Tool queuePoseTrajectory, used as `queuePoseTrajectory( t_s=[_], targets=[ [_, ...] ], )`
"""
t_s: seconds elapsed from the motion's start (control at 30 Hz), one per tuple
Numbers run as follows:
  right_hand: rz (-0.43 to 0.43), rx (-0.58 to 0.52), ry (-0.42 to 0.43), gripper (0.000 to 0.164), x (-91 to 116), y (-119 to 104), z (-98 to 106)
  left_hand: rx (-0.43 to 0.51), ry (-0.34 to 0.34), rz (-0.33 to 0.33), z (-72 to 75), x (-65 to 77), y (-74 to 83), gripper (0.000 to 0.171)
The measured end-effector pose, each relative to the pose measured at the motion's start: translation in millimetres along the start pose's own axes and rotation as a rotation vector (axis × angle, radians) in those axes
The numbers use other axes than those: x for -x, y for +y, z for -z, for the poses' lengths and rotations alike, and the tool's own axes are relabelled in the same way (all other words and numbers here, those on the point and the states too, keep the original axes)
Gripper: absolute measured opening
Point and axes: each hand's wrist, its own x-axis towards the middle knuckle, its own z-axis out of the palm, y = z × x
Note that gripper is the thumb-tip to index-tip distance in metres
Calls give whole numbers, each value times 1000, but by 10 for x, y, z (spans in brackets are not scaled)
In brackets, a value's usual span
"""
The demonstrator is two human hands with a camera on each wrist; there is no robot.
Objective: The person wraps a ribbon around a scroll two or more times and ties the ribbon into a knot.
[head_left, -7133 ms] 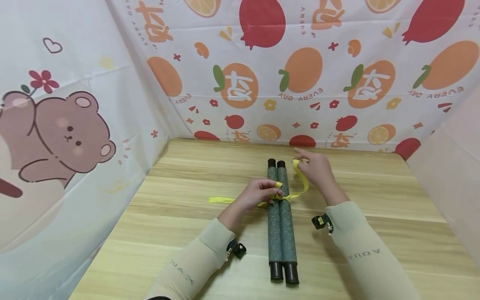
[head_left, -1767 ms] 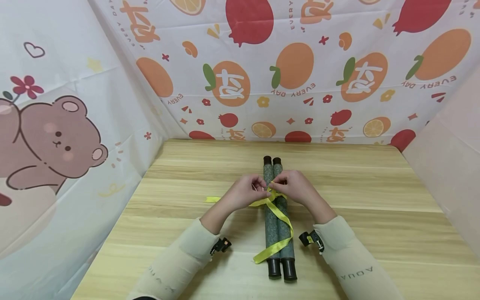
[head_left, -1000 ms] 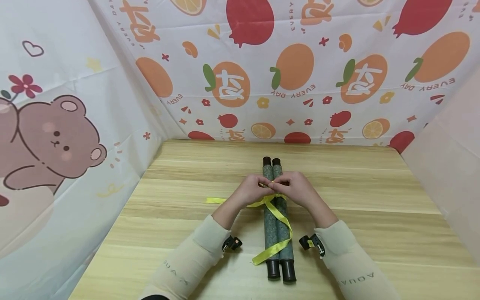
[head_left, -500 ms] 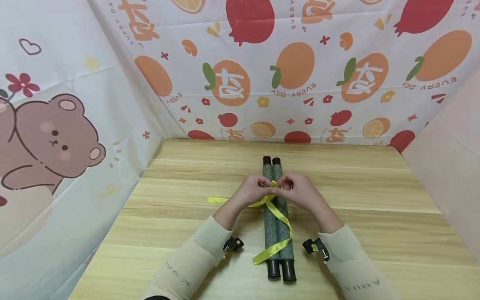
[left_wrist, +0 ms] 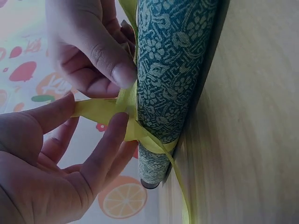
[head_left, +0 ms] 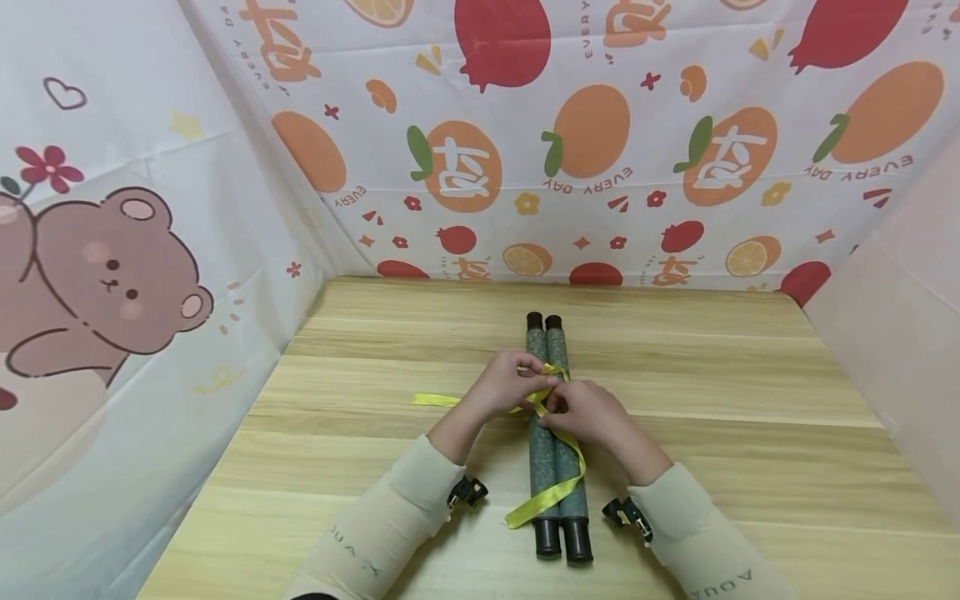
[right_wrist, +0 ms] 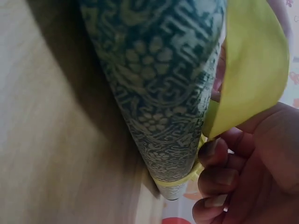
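Two rolled scrolls in green flower-patterned cloth, the left scroll (head_left: 541, 458) and the right scroll (head_left: 564, 467), lie side by side with dark end knobs. A yellow ribbon (head_left: 547, 500) passes around both of them. My left hand (head_left: 510, 387) pinches a folded part of the ribbon (left_wrist: 96, 109) between thumb and finger, above the scrolls. Slightly nearer to me, my right hand (head_left: 596, 412) pinches the ribbon between thumb and curled fingers, seen in the right wrist view beside the scroll (right_wrist: 154, 70). The fingers partly hide the crossing of the ribbon.
The scrolls lie on a light wooden table (head_left: 360, 467). One ribbon end stretches left over the table; another trails down across the scrolls' near part. A fruit-print cloth (head_left: 517, 200) hangs behind, and a bear-print cloth (head_left: 120, 275) hangs at the left.
Earlier my right hand held a ribbon end out to the right; it came in to the middle beside the left hand. In the last half second it moved down towards me and took the ribbon lower.
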Motion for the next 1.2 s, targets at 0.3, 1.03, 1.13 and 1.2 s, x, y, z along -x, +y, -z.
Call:
queuePoseTrajectory(
  t_s=[0.3,1.03,1.13,1.2],
  targets=[
    [92,-202,6,13,77,97,139,-10,26,-18,10,30,-6,17],
    [-24,-324,177,19,-16,383,142,-101,77,-82,29,17,-62,14],
    [-19,-296,212,13,-44,385,116,-113,78,-84,27,12,-65,14],
    [-2,-282,235,10,-59,393,101,-121,81,-85,27,9,-68,14]
  ],
)
